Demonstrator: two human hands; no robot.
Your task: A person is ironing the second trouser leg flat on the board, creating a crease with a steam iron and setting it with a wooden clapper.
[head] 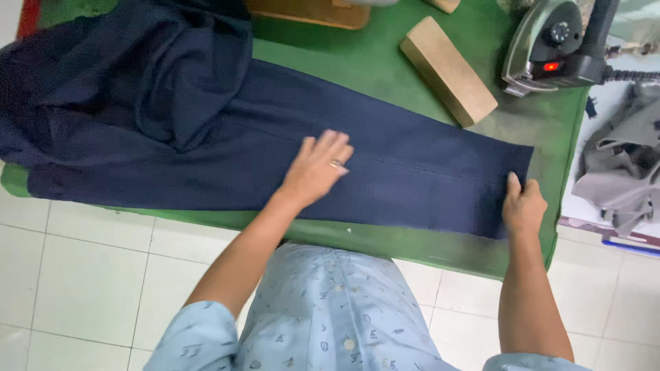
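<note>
Smoothing a dark navy trouser leg (385, 165) flat is the work shown: the cloth is stretched lengthwise across the green-covered bench (385, 62), its upper part bunched at the far left. The left hand (316, 168) is laid flat on the middle of the leg, fingers spread and released, grasping nothing. The right hand (524, 206) is clenched on the hem edge, thumb on top. For a good result, the hem would best be kept taut while the palm is swept outward along the seam. A wooden block (448, 70) and an iron (557, 45) are set well apart, beyond the cloth.
</note>
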